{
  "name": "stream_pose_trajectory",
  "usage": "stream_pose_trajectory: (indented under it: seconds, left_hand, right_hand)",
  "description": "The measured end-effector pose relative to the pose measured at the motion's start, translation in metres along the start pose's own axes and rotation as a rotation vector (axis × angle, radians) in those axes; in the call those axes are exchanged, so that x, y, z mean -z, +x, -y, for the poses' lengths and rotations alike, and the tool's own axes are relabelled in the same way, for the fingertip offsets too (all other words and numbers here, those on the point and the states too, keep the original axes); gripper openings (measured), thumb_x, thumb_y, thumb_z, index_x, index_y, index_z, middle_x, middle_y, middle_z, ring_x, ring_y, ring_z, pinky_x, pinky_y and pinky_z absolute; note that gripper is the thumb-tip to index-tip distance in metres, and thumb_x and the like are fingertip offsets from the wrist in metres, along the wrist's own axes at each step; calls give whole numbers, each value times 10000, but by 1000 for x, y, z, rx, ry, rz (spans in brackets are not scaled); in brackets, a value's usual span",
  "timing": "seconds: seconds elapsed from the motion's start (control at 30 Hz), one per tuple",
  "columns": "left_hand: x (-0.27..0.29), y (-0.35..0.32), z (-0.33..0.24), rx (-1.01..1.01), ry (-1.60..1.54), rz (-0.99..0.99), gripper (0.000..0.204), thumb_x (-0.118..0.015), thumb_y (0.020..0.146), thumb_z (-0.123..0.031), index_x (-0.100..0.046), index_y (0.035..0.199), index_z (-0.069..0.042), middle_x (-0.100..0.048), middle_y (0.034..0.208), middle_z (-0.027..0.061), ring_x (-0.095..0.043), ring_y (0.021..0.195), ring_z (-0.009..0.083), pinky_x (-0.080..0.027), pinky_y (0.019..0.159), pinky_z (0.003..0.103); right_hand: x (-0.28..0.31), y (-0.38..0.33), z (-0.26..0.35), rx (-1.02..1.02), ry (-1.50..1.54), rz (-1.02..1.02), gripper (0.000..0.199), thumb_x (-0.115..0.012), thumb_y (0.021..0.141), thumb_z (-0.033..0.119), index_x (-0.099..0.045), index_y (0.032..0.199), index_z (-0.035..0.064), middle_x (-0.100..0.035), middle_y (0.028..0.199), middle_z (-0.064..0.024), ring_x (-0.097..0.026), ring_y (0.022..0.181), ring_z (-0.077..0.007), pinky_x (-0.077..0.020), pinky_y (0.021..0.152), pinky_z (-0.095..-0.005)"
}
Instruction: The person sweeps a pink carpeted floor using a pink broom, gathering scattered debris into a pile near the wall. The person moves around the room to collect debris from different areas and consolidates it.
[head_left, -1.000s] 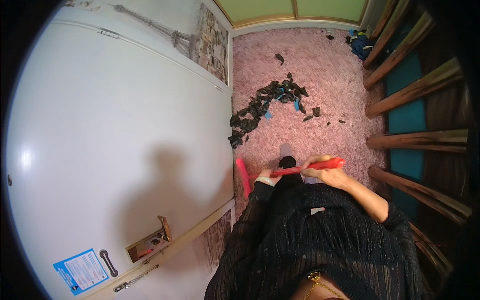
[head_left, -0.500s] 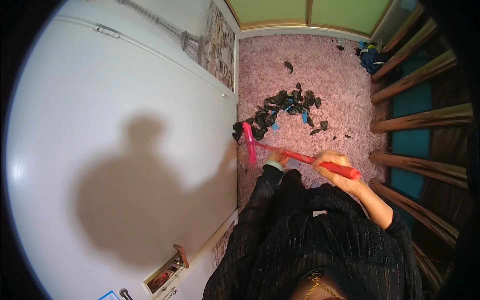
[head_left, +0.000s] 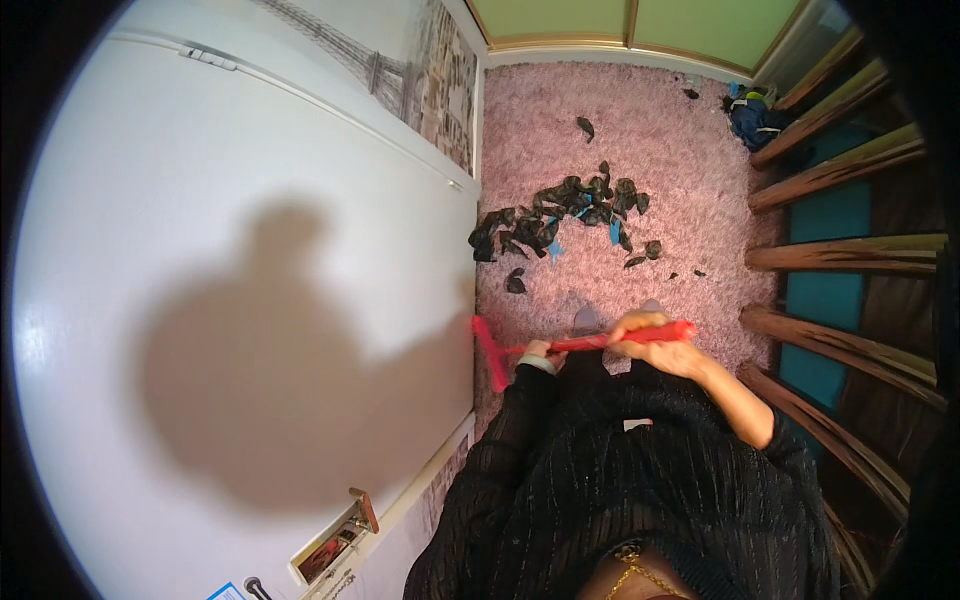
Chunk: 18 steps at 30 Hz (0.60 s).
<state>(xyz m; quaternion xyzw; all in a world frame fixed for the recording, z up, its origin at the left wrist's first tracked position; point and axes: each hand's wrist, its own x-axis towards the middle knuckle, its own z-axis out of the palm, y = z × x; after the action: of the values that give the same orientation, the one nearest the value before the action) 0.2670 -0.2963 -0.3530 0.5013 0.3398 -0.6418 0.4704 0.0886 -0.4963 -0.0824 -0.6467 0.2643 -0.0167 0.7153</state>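
A red brush (head_left: 560,345) with a long handle lies across my front, its head at the left near the white door. My left hand (head_left: 541,352) grips the handle close to the head. My right hand (head_left: 655,343) is closed around the handle's far end. The brush head (head_left: 491,354) rests on the pink shaggy carpet (head_left: 650,140). Ahead lies a pile of dark scraps (head_left: 570,215) with a few blue bits among them, apart from the brush. My feet in grey socks (head_left: 587,320) show just past the handle.
A large white door (head_left: 230,300) fills the left side, its edge along the carpet. Wooden slats (head_left: 850,250) with a teal surface behind run down the right. A blue heap (head_left: 752,115) lies in the far right corner. A green wall panel (head_left: 640,20) closes the far end.
The brush head has pulled back from beside the scrap pile toward my feet, and the handle has gone from slanted to nearly level. The view has shifted slightly.
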Motion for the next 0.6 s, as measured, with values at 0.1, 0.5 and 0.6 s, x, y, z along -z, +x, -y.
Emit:
stream_pose_trajectory:
  seconds: [0.1,0.5,0.6]
  left_hand:
    - [-1,5,-23,-55,-39,-62,252,-404,918,-86,-483,1117,48,-532,1118,198,-534,1055,327,-472,871,460]
    - [-142,28,-66,-239,-360,239,184,-428,923,-44,-361,1073,40,-525,967,211,-572,872,344,-497,832,521]
    - [-165,-14,-35,-281,-274,188,149,-431,932,-66,-380,1031,33,-545,908,171,-580,836,322,-522,797,482]
  right_hand:
    - [0,29,-10,-45,75,26,161,-640,788,179,-603,860,40,-587,836,-31,-554,803,-135,-453,716,-300]
    - [38,-17,21,416,-383,-280,70,-654,752,18,-594,778,43,-611,847,-103,-598,763,-223,-472,691,-320]
    - [40,-50,24,380,-378,-326,61,-649,755,20,-609,794,43,-626,891,-117,-616,782,-241,-481,695,-326]
